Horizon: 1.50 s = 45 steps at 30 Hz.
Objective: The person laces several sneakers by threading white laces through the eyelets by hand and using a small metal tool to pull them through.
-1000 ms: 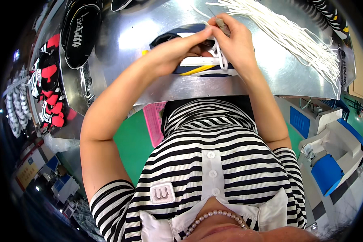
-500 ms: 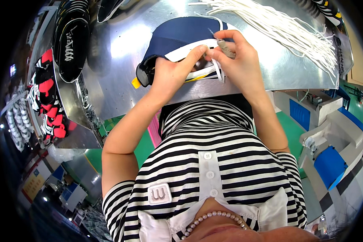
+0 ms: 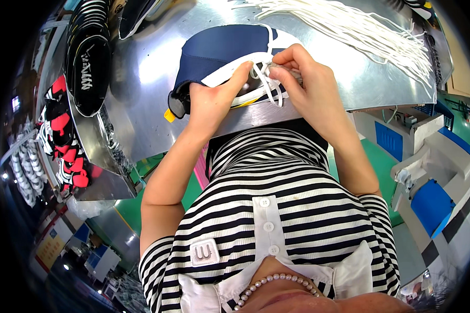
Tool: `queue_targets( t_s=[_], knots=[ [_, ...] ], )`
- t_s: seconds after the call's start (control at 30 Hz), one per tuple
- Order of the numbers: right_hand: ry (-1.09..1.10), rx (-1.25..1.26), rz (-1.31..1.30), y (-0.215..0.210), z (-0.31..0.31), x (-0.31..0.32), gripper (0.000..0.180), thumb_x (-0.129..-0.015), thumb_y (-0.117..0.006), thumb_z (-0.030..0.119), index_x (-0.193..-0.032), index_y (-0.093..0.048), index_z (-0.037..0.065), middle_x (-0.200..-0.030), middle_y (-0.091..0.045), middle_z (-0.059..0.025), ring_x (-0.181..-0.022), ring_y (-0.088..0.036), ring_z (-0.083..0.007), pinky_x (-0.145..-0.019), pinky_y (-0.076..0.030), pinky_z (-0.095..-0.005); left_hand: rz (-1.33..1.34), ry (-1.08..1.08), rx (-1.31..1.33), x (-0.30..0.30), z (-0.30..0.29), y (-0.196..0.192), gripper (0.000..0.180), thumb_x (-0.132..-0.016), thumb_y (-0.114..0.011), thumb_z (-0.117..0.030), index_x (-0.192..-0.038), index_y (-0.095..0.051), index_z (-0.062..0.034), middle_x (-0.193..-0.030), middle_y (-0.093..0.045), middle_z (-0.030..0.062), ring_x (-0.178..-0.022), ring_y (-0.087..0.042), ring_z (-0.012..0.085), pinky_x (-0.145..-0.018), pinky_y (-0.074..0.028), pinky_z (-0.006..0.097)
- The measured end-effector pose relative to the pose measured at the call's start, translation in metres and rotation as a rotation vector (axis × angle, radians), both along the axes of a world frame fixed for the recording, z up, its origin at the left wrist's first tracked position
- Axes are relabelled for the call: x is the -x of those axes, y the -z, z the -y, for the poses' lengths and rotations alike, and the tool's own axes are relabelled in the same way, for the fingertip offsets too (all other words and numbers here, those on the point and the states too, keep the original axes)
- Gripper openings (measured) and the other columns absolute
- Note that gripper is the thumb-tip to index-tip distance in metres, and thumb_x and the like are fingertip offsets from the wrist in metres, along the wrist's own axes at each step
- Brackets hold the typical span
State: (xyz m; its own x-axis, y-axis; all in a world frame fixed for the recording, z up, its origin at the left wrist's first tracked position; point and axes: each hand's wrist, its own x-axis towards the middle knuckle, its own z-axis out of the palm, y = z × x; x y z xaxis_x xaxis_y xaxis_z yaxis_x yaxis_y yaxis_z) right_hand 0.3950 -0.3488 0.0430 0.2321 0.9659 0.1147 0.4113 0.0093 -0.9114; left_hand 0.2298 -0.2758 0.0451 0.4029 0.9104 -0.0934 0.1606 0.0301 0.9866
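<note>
A navy and white shoe upper (image 3: 219, 46) lies tilted near the table's front edge, with a yellow tab at its left end. My left hand (image 3: 214, 101) is closed on its near side, thumb on the white band and fingers hidden inside the opening. A white shoelace (image 3: 273, 89) runs over the upper and hangs in loops between my hands. My right hand (image 3: 310, 86) pinches at the lacing edge beside these loops. Part of a lacing hook's wrapped, greyish handle (image 3: 296, 75) shows within this hand; its tip is hidden.
A bundle of white laces (image 3: 344, 28) spreads over the metal table (image 3: 146, 112) at the far right. Stacked black shoe uppers (image 3: 87, 73) stand at the left, another dark upper (image 3: 136, 18) at the back. Red, black and white pieces (image 3: 62, 130) hang beyond the left edge.
My right hand has turned and come down toward the lacing edge. The hook's thin tip, visible before, is now hidden. The white lace now forms loops there. The shoe upper has shifted slightly left.
</note>
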Motion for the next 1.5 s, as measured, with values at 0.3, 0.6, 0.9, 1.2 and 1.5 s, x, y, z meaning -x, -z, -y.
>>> queue_targets(
  t_s=[0.3,0.6,0.9,1.2,1.5],
  knots=[
    [-0.079,0.011,0.225,-0.001,-0.007,-0.006,0.010,-0.087,-0.063,0.013,-0.093,-0.057,0.006,-0.072,-0.067,-0.0112,-0.065,-0.065,-0.0313,-0.058,-0.049,-0.0405,-0.074,0.081,0.017,0.006,-0.001,-0.001,0.012,-0.089,-0.068,-0.007,-0.099,-0.068,0.0004,-0.086,-0.069,0.0020,-0.073,-0.062,0.0074,-0.064,-0.049,0.022],
    [-0.319,0.119,0.471,-0.011,-0.036,-0.006,0.012,-0.088,-0.060,0.015,-0.092,-0.056,0.004,-0.071,-0.065,-0.0137,-0.070,-0.065,-0.0350,-0.062,-0.050,-0.0444,-0.120,0.226,0.172,0.018,-0.015,-0.004,0.024,-0.096,-0.059,-0.023,-0.086,-0.067,-0.0027,-0.073,-0.064,0.0010,-0.055,-0.049,0.0046,-0.053,-0.038,0.022],
    [0.039,-0.215,0.043,0.044,-0.052,0.014,0.017,-0.093,-0.061,0.013,-0.107,-0.059,0.004,-0.093,-0.070,-0.0156,-0.083,-0.069,-0.0323,-0.070,-0.053,-0.0379,-0.165,0.173,0.140,0.015,-0.033,0.000,0.026,-0.084,-0.074,-0.009,-0.106,-0.068,0.0023,-0.099,-0.070,0.0065,-0.088,-0.065,0.0121,-0.079,-0.052,0.027],
    [0.164,-0.106,0.372,0.053,-0.063,0.018,0.019,-0.097,-0.054,0.009,-0.115,-0.058,0.003,-0.089,-0.068,-0.0118,-0.069,-0.065,-0.0224,-0.063,-0.050,-0.0307,0.080,0.457,0.464,0.051,-0.040,-0.036,0.035,-0.086,-0.063,-0.019,-0.111,-0.062,0.0055,-0.087,-0.055,0.0014,-0.073,-0.052,0.0105,-0.062,-0.043,0.024],
    [0.211,-0.023,0.260,0.057,-0.068,0.015,0.021,-0.097,-0.050,0.012,-0.113,-0.051,-0.001,-0.096,-0.064,-0.0261,-0.085,-0.063,-0.0427,-0.076,-0.050,-0.0479,0.917,0.071,0.375,0.078,-0.005,-0.073,0.026,-0.072,-0.076,-0.001,-0.071,-0.051,-0.0051,-0.075,-0.046,0.0015,-0.060,-0.041,0.0113,-0.055,-0.030,0.026]
  ],
)
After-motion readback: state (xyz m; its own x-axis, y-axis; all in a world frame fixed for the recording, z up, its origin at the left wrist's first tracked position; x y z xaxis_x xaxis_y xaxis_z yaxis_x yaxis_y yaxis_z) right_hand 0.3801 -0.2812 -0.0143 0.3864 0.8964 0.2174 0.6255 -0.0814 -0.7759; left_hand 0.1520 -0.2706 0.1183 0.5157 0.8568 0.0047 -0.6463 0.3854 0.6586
